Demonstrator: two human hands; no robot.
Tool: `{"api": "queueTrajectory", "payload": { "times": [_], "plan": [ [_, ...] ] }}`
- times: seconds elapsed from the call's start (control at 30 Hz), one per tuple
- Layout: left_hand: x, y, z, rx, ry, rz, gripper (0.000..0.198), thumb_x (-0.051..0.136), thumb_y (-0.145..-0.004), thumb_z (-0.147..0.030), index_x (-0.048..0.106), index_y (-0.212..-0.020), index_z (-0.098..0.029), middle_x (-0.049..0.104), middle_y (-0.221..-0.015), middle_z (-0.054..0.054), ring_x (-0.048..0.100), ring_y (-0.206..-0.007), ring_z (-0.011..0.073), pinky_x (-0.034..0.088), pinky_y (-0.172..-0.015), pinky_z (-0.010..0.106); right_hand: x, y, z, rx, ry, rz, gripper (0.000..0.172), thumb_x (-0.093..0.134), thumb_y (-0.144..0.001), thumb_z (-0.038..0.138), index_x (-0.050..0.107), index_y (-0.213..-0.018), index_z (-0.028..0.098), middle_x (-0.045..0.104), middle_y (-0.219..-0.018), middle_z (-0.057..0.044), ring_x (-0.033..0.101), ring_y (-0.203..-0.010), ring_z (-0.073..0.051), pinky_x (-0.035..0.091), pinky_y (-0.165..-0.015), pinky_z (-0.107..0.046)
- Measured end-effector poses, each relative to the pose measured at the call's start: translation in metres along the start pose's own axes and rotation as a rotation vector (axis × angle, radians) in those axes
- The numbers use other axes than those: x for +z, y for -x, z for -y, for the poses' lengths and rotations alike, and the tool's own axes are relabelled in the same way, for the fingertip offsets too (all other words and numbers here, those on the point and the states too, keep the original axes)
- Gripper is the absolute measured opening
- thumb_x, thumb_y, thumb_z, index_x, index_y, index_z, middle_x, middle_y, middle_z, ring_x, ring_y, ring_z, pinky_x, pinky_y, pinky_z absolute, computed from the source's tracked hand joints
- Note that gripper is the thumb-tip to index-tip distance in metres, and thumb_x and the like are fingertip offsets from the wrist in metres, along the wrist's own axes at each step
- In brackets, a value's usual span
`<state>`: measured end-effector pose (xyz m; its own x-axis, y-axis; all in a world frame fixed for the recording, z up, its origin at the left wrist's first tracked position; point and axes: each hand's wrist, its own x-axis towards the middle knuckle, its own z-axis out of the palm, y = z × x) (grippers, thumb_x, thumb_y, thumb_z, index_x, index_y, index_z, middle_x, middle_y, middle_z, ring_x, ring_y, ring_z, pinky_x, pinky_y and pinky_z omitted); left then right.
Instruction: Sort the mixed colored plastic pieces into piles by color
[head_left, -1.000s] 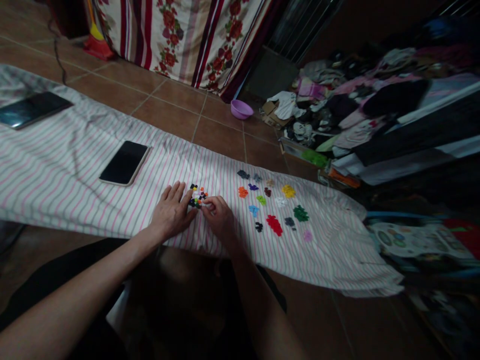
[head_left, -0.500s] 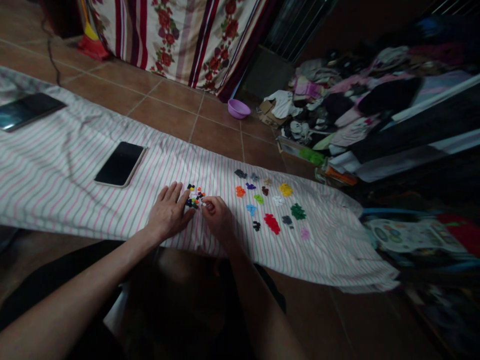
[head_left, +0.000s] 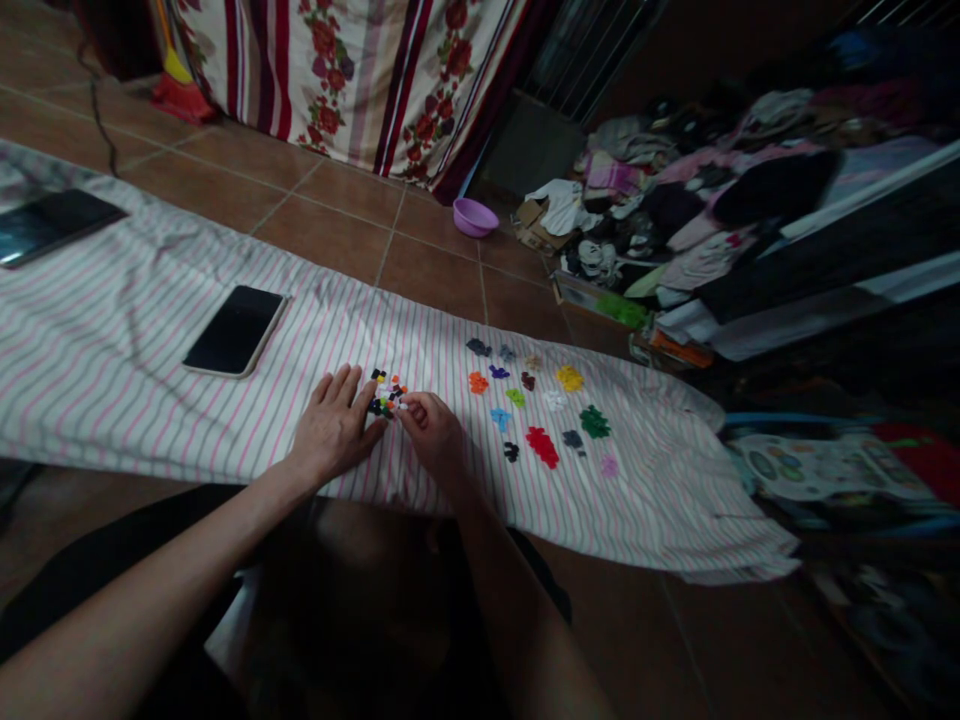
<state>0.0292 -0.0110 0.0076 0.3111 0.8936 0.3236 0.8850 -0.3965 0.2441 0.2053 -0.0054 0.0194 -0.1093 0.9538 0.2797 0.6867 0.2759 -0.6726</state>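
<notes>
A small cluster of mixed-colour pieces (head_left: 388, 390), black, orange, yellow, green and white, lies on the striped cloth (head_left: 315, 285) between my hands. My left hand (head_left: 336, 425) rests flat with fingers stretched out, its fingertips and thumb at the cluster's left side. On the right side, my right hand (head_left: 429, 425) is closed in a pinch, thumb and forefinger at a tiny white piece by the cluster's edge. Further right, loose pieces are sorted by colour, among them a red pile (head_left: 542, 447), a green pile (head_left: 595, 421), a yellow pile (head_left: 570, 378) and a white pile (head_left: 554, 400).
A phone (head_left: 236, 331) lies left of my hands, with a dark tablet-like device (head_left: 56, 226) beyond it. Past the cloth, a purple basin (head_left: 475, 217) stands on the tiled floor. Heaped clothes (head_left: 675, 190) lie at the back right, near a floral curtain (head_left: 352, 80).
My right hand has shifted very slightly left, still pinching at the cluster. My left hand stays flat in place. The whole view has moved a little.
</notes>
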Motion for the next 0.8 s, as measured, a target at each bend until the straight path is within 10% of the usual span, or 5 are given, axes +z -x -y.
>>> {"api": "queueTrajectory", "payload": {
  "times": [0.8],
  "plan": [
    [-0.002,-0.002,-0.005,-0.014,-0.043,-0.030,0.049,0.045,-0.092,-0.039,0.052,-0.129,-0.010,0.049,-0.141,0.024,0.041,-0.135,0.0361,0.032,-0.110,0.053,-0.018,0.007,-0.019,0.065,-0.038,-0.127,0.024,0.047,-0.090,0.030,0.067,-0.097,0.021,0.072,-0.097,-0.007,0.067,-0.090,-0.019,0.052,-0.081,-0.031]
  ]
}}
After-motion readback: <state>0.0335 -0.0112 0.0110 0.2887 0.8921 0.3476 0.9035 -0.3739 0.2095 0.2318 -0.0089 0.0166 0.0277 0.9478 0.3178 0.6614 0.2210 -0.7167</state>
